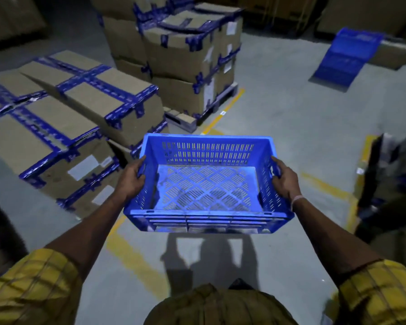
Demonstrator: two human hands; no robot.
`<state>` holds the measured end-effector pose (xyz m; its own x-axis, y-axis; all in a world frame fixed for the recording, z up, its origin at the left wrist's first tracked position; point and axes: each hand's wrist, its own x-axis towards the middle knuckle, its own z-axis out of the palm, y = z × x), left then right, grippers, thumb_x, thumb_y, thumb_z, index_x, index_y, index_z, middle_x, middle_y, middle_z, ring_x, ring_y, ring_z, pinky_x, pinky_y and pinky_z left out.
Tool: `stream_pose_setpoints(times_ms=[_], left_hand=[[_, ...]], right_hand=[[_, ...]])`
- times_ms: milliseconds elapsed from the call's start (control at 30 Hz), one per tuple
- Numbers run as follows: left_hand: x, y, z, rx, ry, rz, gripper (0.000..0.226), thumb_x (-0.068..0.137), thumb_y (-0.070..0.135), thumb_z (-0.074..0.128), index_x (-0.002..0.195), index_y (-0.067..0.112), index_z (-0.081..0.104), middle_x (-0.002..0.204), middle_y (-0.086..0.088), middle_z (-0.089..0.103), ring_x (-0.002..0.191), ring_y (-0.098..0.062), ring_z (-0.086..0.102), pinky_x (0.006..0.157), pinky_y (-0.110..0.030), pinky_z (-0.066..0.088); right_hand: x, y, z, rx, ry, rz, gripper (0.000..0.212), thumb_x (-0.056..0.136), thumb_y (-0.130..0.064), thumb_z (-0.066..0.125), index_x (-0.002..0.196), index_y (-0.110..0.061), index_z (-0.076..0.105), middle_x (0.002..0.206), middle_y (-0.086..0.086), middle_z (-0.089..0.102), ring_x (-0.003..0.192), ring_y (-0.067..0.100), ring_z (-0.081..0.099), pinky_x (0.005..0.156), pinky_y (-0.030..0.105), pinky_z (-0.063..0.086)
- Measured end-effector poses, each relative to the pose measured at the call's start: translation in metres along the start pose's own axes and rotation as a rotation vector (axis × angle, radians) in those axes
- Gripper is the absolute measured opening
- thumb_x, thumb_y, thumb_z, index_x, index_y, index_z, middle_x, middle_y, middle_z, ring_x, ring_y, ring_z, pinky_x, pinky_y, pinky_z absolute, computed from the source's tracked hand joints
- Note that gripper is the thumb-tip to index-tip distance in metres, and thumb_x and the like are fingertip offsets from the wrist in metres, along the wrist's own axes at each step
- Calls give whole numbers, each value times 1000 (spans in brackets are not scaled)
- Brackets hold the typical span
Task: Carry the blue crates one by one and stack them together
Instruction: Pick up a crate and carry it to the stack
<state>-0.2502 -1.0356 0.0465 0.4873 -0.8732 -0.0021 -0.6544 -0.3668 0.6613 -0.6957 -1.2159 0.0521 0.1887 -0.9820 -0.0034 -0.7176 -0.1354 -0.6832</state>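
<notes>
Two hands were in view, the left hand (133, 178) and the right hand (285, 179), and between them was one blue crate (206, 184), gripped at both short sides. A second blue crate (347, 55) leaned tilted well beyond the right hand, making two crates in all. Beyond the left hand stood two groups of taped cardboard boxes, a low stack (63, 118) nearest that hand and a taller stack (181, 52) farther off; the number of boxes in each could not be told.
</notes>
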Motion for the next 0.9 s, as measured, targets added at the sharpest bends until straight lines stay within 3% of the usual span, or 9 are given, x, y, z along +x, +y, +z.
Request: stream_pose_setpoints(times_ms=[133, 367, 500, 600, 667, 767, 900], left_hand=[[55, 58, 41, -5, -81, 76, 62, 87, 6, 55, 148, 11, 47, 137, -14, 60, 121, -28, 61, 98, -30, 43], [144, 148, 116, -56, -174, 153, 64, 84, 13, 57, 147, 24, 50, 115, -8, 71, 98, -24, 69, 84, -37, 53], [214, 185, 158, -101, -242, 215, 73, 74, 24, 48, 147, 22, 49, 118, -14, 70, 102, -28, 69, 88, -44, 54], [273, 220, 190, -110, -271, 257, 72, 75, 19, 49, 147, 18, 50, 111, -13, 70, 98, -24, 67, 85, -42, 53], [315, 239, 211, -111, -301, 283, 68, 81, 13, 51, 148, 18, 48, 109, -15, 70, 97, -28, 68, 81, -43, 53], [391, 264, 240, -100, -327, 349, 65, 86, 7, 52, 150, 19, 45, 123, -20, 67, 106, -33, 67, 84, -45, 53], [483, 313, 269, -69, -378, 395, 65, 88, 1, 53, 151, 19, 44, 134, -16, 63, 113, -33, 65, 88, -43, 52]], right_hand=[[29, 39, -41, 41, 65, 79, 73, 72, -16, 42, 145, -17, 50, 106, 29, 67, 94, 44, 64, 82, 40, 47], [84, 94, -110, -18, 183, 166, 78, 67, -16, 40, 144, -16, 50, 88, 29, 65, 78, 44, 61, 72, 42, 46], [132, 119, -133, -33, 225, 229, 82, 64, -21, 37, 145, -18, 50, 84, 24, 64, 71, 39, 57, 67, 38, 42], [181, 142, -141, -29, 247, 267, 80, 66, -22, 39, 145, -19, 49, 76, 22, 62, 63, 34, 54, 62, 35, 39], [212, 148, -146, -45, 261, 296, 73, 73, -16, 47, 146, -19, 48, 82, 23, 64, 67, 34, 56, 65, 35, 40], [265, 150, -150, -40, 306, 335, 70, 79, -2, 54, 147, -19, 47, 97, 28, 67, 82, 41, 63, 73, 40, 46], [331, 153, -164, 7, 396, 371, 81, 65, -20, 42, 146, -20, 47, 97, 24, 68, 81, 38, 65, 73, 40, 48]])
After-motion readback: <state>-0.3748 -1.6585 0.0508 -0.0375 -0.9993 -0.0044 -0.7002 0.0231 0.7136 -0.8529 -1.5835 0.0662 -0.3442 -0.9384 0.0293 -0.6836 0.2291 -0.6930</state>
